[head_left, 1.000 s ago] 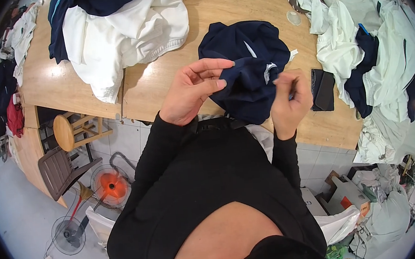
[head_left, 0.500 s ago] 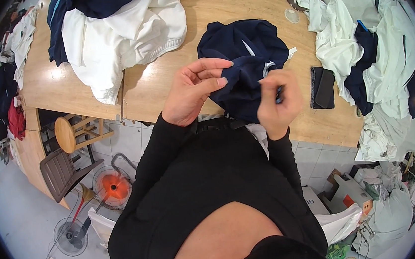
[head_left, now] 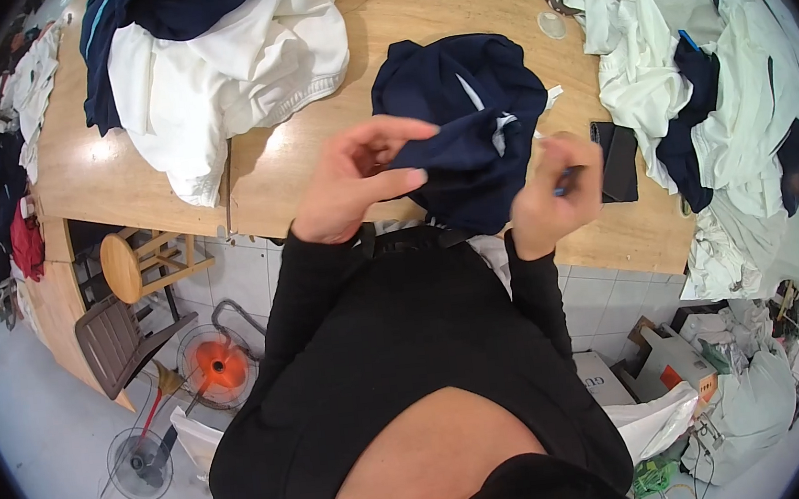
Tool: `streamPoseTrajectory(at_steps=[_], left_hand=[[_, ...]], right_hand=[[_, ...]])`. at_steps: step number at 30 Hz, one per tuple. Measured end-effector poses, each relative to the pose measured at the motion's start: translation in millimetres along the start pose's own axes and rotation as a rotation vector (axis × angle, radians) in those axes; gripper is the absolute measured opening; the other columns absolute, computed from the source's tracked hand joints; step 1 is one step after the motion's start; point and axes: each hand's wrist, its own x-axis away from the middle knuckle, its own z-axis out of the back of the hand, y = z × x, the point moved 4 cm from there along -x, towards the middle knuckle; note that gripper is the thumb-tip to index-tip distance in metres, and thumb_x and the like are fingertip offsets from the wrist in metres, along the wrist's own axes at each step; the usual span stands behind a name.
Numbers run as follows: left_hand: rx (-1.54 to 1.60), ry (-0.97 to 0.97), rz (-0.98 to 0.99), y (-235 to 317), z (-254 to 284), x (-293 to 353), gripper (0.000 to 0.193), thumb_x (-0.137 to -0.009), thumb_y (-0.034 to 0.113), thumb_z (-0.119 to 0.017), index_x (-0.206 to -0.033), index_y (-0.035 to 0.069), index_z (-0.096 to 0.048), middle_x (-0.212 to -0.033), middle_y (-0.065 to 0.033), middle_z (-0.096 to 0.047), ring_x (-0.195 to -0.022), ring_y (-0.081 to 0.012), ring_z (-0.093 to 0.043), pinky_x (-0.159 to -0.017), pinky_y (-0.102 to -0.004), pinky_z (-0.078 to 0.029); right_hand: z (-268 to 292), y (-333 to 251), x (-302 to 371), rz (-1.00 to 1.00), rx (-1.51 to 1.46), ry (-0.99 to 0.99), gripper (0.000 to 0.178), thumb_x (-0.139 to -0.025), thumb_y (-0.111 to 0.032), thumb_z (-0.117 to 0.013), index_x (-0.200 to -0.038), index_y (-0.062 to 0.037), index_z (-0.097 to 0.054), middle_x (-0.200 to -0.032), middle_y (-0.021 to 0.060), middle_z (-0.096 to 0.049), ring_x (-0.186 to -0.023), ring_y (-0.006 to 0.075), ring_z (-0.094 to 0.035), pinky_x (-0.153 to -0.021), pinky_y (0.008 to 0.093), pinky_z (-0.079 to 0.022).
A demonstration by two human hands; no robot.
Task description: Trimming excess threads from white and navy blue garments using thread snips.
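A navy garment (head_left: pixel 469 171) with a white strip and a small white patch on it lies bunched on the table in front of me. My left hand (head_left: pixel 359 176) is at its left side, thumb and forefinger apart, with a fold of the cloth beside the fingertips. To the right of the garment, my right hand (head_left: pixel 557 186) is closed round a small dark-blue tool (head_left: pixel 566 181); the fingers hide most of it, so its kind is unclear. A white tag (head_left: pixel 553 96) sticks out at the garment's right edge.
A dark wallet-like case (head_left: pixel 618 161) lies just right of my right hand. White garments (head_left: pixel 229 73) with navy ones on top are heaped at the left, and more white cloth (head_left: pixel 638 82) at the right. A wooden stool (head_left: pixel 124 264) and fans stand below left.
My right hand has moved right, away from the garment. My left thumb and forefinger have spread wider, and the raised fold of navy cloth has sunk a little.
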Motion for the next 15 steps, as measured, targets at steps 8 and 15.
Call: streamPoseTrajectory(at_steps=[8,15], left_hand=[[-1.315,0.437,-0.269,-14.3,82.6,7.3,0.044,-0.089,0.001,-0.076,-0.132,0.005,-0.072,-0.124,-0.0126,-0.075,-0.115,-0.0193,-0.07,-0.097,-0.0348,-0.055],[-0.789,0.112,-0.122,-69.1,7.7,-55.9,0.029,-0.089,0.019,-0.086,-0.107,-0.002,-0.077,-0.095,-0.0151,-0.079,-0.083,-0.0215,-0.078,-0.075,-0.0319,-0.061]], right_hand=[[56.5,96.3,-11.7,-0.389,0.168,-0.069,0.014,-0.103,-0.014,-0.073,-0.104,0.0005,-0.076,-0.09,0.0036,-0.074,-0.082,0.0105,-0.065,-0.074,0.0271,-0.05],[-22.1,95.2,27.0,-0.492,0.042,-0.442,0.022,-0.097,-0.016,-0.08,-0.105,0.0047,-0.077,-0.091,0.0096,-0.078,-0.085,0.013,-0.071,-0.077,0.0279,-0.053]])
